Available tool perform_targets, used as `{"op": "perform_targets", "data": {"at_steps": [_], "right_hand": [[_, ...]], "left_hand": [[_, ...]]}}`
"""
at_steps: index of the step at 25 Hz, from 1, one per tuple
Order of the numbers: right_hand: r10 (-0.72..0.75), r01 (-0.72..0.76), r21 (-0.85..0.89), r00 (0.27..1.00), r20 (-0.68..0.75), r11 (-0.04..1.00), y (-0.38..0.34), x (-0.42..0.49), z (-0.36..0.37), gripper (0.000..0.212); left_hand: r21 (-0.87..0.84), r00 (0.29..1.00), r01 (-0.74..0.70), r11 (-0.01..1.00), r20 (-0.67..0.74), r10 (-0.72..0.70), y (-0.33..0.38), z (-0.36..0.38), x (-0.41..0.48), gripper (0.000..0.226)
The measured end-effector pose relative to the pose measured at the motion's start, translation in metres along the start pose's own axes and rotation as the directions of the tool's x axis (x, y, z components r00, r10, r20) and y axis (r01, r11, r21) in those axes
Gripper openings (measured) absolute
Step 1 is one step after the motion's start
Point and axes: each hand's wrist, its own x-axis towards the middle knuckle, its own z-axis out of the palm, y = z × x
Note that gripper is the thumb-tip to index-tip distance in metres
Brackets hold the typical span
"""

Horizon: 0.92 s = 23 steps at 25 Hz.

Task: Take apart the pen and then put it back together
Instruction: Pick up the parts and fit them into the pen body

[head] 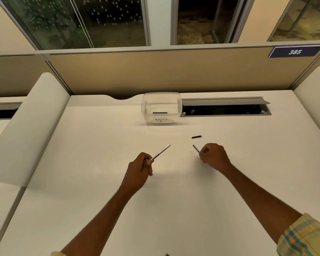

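Holding the pen in pieces, mid-task. Slim white plastic pen barrel with dark printing [161, 152] is pinched at its lower end by the left hand [139, 168], thumb and forefinger closed on it, the free end angled up and away toward the right. That tilt presents the barrel's open mouth to the other hand, likely so a part can be fed in or has room to come out.

Right hand [213, 157] is curled round a thin dark rod [196, 148] (probably the ink refill; too small to be sure), only its short upper length showing above the fingers. Rod and barrel are well apart, tips facing each other across bare desk.

Small black cylindrical piece [196, 137], cap or end plug, lies loose on the white desk [100, 182] just beyond the right hand, parked within easy reach.

Farther back, a clear plastic tub marked "RECYCLE" [161, 109] stands near the desk's rear edge.

Judgement: disassembly looks about complete; whether reassembly has begun cannot be told.
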Motion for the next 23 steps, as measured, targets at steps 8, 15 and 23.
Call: {"op": "perform_targets", "data": {"at_steps": [8, 15, 23], "right_hand": [[-0.076, -0.133, 0.731, 0.967, 0.245, 0.669, -0.016, -0.025, -0.016, 0.016], [-0.181, -0.166, 0.819, 0.933, 0.311, 0.549, -0.037, -0.045, -0.02, 0.019], [-0.234, -0.156, 0.822, 0.915, 0.329, 0.547, -0.05, -0.058, -0.02, 0.022]], "left_hand": [[0.024, 1.0, -0.011, 1.0, 0.016, 0.01, -0.001, -0.005, -0.007, 0.019], [0.03, 1.0, -0.004, 1.0, -0.002, 0.004, -0.002, -0.007, -0.012, 0.021], [0.025, 1.0, -0.005, 1.0, -0.009, 0.005, 0.001, -0.007, -0.019, 0.022]]}}
